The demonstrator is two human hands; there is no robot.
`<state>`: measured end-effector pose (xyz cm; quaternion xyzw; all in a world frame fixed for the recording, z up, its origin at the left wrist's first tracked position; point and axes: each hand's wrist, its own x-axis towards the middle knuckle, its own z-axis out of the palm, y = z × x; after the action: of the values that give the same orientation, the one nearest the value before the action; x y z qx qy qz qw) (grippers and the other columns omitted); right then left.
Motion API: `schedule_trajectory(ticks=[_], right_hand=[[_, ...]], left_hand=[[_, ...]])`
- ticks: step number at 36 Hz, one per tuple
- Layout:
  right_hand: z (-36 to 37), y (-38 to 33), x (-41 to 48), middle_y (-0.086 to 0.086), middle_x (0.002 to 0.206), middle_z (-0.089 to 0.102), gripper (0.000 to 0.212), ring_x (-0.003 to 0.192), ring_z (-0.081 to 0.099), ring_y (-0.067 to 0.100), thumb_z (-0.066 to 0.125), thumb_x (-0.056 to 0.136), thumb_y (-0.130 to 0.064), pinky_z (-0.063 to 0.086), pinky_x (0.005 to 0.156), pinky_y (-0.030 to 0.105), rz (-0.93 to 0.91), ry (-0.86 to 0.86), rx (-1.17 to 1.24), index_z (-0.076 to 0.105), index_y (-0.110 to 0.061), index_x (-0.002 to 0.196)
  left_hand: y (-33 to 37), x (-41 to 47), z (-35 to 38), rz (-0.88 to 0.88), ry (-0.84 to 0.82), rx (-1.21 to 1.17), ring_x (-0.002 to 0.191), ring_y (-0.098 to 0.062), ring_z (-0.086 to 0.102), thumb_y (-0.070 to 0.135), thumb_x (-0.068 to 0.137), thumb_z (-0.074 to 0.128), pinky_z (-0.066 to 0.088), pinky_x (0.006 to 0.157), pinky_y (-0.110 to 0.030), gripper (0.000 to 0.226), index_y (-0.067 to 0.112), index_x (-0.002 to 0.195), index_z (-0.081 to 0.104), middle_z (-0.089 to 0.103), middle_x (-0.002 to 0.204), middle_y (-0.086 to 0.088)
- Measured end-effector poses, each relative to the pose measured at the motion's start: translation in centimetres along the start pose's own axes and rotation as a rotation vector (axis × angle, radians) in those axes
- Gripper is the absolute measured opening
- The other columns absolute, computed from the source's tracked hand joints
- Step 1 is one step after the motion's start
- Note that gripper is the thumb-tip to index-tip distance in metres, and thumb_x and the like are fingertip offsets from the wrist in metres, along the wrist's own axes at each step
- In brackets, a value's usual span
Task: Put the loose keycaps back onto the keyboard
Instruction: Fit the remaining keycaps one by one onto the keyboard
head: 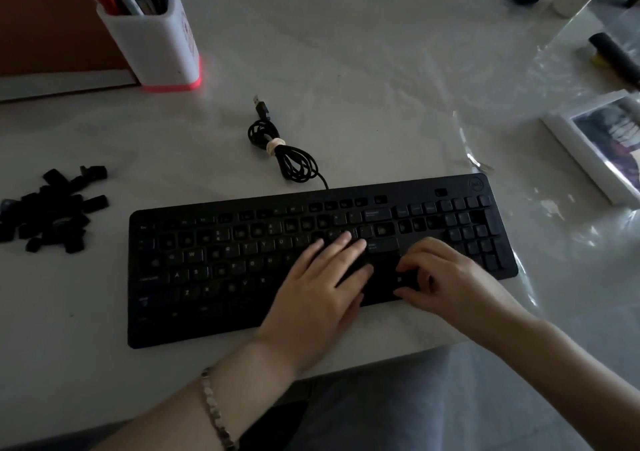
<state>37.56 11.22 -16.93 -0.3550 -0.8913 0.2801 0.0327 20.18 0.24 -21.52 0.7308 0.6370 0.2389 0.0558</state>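
Note:
A black keyboard lies on the white table, with several of its key sockets bare. Far to its left sits a pile of several loose black keycaps. My left hand lies flat on the right part of the main key block, fingers straight and pressing on the keys. My right hand is just beside it with curled fingers. Its thumb and forefinger pinch a black keycap down at the lower right of the main block. The dim light hides how that keycap sits.
The keyboard's coiled USB cable lies behind it. A white pen holder stands at the back left. A white box and clear plastic sheeting are on the right. The table's front edge runs just under the keyboard.

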Motion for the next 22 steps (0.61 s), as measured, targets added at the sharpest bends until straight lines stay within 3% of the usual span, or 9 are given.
schedule_trajectory(ticks=[5,8,15,19,22], right_hand=[[-1.3,1.4,-1.6,-0.016,0.083,0.057,0.027,0.078,0.059,0.006,0.082,0.066,-0.009,0.049,0.069,0.017,0.091,0.180,0.125,0.065,-0.022,0.082],[-1.8,2.1,-2.6,-0.012,0.084,0.061,0.027,0.076,0.061,0.004,0.082,0.062,-0.003,0.047,0.070,0.008,0.092,0.231,0.131,0.070,-0.015,0.084],[-0.9,1.7,-2.0,-0.012,0.088,0.058,0.028,0.072,0.057,-0.010,0.080,0.065,0.003,0.040,0.068,-0.001,-0.022,0.198,0.139,0.073,-0.009,0.089],[-0.3,1.4,-0.8,-0.017,0.090,0.054,0.024,0.077,0.055,0.000,0.078,0.069,-0.005,0.043,0.068,0.006,-0.091,0.132,0.121,0.073,-0.011,0.092],[0.2,1.6,-0.1,-0.025,0.092,0.050,0.022,0.074,0.053,-0.003,0.078,0.071,-0.013,0.046,0.066,0.014,-0.121,0.087,0.096,0.072,-0.016,0.093]], left_hand=[[0.3,0.0,1.3,0.062,0.069,0.006,0.129,-0.024,0.043,0.014,0.087,0.055,0.029,0.108,-0.041,0.027,0.014,0.111,0.068,0.058,0.130,-0.012],[0.7,0.0,2.1,0.074,0.094,0.009,0.127,-0.024,0.044,0.008,0.081,0.068,0.031,0.107,-0.039,0.027,0.014,0.108,0.069,0.059,0.128,-0.012],[1.7,0.4,2.6,-0.031,0.243,-0.094,0.116,-0.023,0.057,0.020,0.087,0.058,0.040,0.100,-0.035,0.020,0.010,0.093,0.074,0.067,0.114,-0.010],[1.6,0.4,2.7,-0.041,0.267,-0.099,0.116,-0.020,0.056,0.020,0.087,0.060,0.041,0.099,-0.034,0.019,0.007,0.091,0.074,0.068,0.113,-0.009],[1.6,0.4,2.7,-0.042,0.264,-0.103,0.117,-0.019,0.053,0.020,0.088,0.059,0.040,0.101,-0.033,0.021,0.006,0.094,0.073,0.068,0.114,-0.009]])
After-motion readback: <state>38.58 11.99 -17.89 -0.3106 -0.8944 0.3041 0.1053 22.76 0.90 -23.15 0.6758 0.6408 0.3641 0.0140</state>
